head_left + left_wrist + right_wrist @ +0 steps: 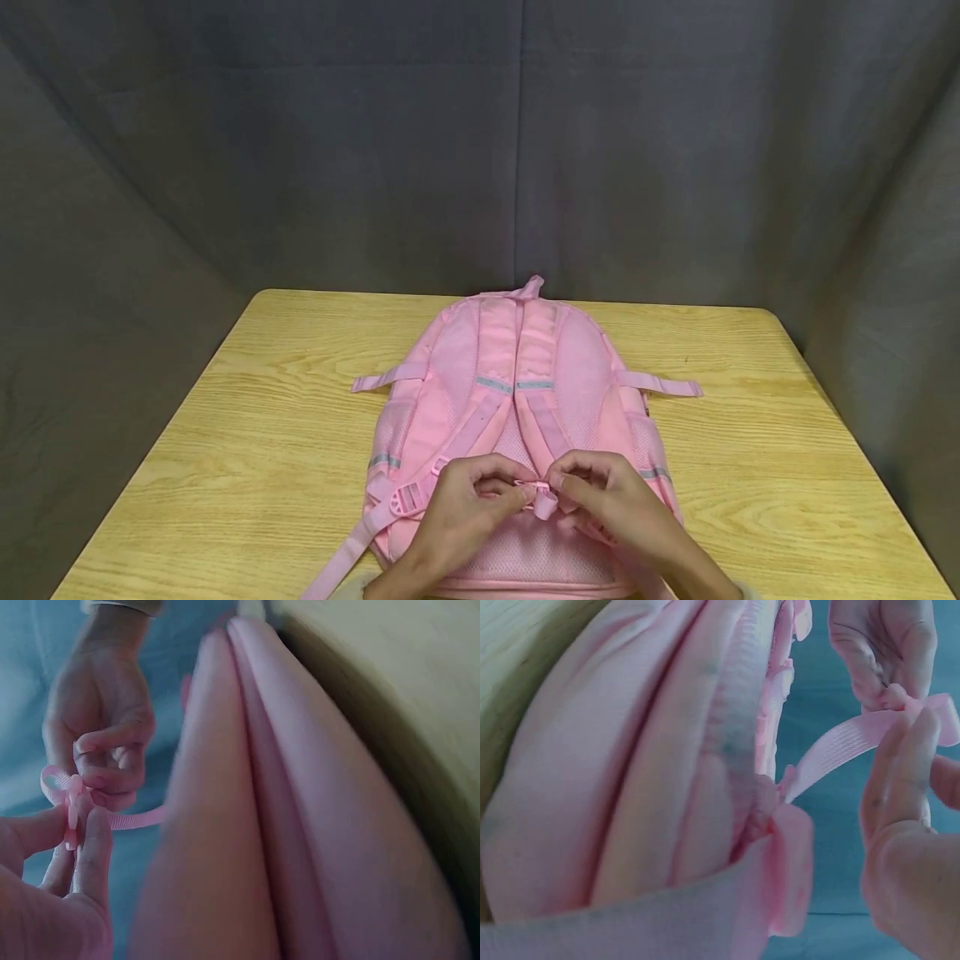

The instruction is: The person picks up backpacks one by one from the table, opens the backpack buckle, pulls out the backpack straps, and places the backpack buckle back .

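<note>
A pink backpack (453, 358) lies on the wooden table with its shoulder straps facing up. Over its lower back panel, my left hand (471, 510) pinches a small pink strap buckle (73, 810) between thumb and fingers. Pink webbing (847, 742) runs from the bag's lower side up to this buckle, and a short loop of it (546, 505) sticks out. My right hand (611, 504) is close against the left one, its thumb and fingertips gripping the webbing at the buckle. Its fingers partly hide the webbing there.
On the bag's left, another pink buckle (408, 499) sits on the other shoulder strap, whose loose webbing (341, 562) trails toward the front edge. Short side straps (660, 383) spread onto the wooden table (247, 450). Dark grey cloth (375, 167) hangs behind and at both sides.
</note>
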### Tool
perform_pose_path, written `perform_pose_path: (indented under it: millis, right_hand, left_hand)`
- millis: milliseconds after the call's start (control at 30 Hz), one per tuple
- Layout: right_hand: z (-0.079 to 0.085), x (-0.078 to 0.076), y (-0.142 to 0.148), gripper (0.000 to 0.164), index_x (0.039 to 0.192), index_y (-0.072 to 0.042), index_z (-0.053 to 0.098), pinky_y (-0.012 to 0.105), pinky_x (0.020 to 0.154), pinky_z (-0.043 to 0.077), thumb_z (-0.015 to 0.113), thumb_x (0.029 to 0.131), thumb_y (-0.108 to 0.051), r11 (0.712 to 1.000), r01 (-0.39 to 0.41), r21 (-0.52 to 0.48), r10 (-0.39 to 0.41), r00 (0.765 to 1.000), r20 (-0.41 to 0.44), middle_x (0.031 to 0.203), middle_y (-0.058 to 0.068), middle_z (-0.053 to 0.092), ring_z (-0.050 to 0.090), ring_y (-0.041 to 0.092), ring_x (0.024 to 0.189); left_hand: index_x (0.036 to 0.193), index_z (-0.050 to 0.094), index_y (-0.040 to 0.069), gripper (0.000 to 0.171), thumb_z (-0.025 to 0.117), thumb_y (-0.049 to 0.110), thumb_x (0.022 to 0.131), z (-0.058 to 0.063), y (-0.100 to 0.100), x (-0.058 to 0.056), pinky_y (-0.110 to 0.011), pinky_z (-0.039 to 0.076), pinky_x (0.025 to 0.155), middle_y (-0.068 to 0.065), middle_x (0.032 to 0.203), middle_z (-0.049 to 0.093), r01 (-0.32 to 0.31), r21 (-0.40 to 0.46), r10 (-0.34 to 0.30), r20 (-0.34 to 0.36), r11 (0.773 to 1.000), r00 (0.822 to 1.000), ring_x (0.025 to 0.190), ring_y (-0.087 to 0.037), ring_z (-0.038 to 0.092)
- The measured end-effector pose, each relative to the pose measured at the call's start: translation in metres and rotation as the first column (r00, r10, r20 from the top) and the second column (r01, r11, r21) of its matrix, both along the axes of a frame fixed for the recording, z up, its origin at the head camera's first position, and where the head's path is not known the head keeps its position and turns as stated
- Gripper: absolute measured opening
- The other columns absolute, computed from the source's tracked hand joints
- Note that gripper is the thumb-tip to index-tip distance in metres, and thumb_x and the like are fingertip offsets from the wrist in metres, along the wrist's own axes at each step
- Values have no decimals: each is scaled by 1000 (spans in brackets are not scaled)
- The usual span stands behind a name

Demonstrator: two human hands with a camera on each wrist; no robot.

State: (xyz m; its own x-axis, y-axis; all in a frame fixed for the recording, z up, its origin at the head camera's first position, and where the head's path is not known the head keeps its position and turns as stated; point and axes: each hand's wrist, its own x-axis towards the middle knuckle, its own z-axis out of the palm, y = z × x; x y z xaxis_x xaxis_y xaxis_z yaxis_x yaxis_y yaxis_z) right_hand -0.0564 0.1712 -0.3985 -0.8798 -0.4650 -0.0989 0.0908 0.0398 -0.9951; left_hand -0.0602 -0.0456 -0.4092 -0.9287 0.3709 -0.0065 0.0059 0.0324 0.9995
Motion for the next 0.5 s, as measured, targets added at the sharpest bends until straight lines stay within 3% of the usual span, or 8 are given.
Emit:
perform_pose_path:
  millis: [167, 300, 367, 500]
  right_hand:
    - [5, 0, -3, 24, 99, 8, 61, 17, 42, 32, 63, 97, -15, 997, 30, 75, -31, 999, 8, 78, 7, 69, 40, 2, 49]
    - [7, 1, -4, 18, 95, 6, 64, 15, 42, 31, 66, 93, -12, 989, 37, 144, -40, 999, 21, 74, 5, 67, 39, 1, 48]
    - [8, 1, -4, 17, 93, 5, 66, 15, 44, 33, 67, 91, -12, 984, 36, 172, -38, 999, 11, 74, 5, 68, 43, 1, 51]
    - [8, 0, -6, 20, 90, 5, 69, 14, 48, 36, 72, 90, -15, 978, 36, 208, -30, 999, -30, 78, 10, 71, 51, 1, 58]
  left_hand:
    - [94, 76, 9, 11, 77, 17, 87, -1, 1, 2, -23, 58, 70, -4, 84, 75, -66, -90, 58, -89, 994, 994, 78, -16, 73]
    - [96, 75, 10, 13, 78, 20, 87, -2, 1, 4, -21, 58, 73, 2, 86, 74, -90, -166, 58, -187, 982, 981, 76, -6, 69]
    - [95, 76, 10, 13, 78, 19, 87, -2, 1, 5, -20, 58, 73, 3, 87, 74, -105, -196, 52, -258, 975, 965, 76, -4, 68]
    - [92, 76, 9, 10, 78, 17, 86, -3, 3, 6, -17, 57, 72, 3, 88, 74, -165, -242, 52, -413, 956, 909, 76, -1, 66]
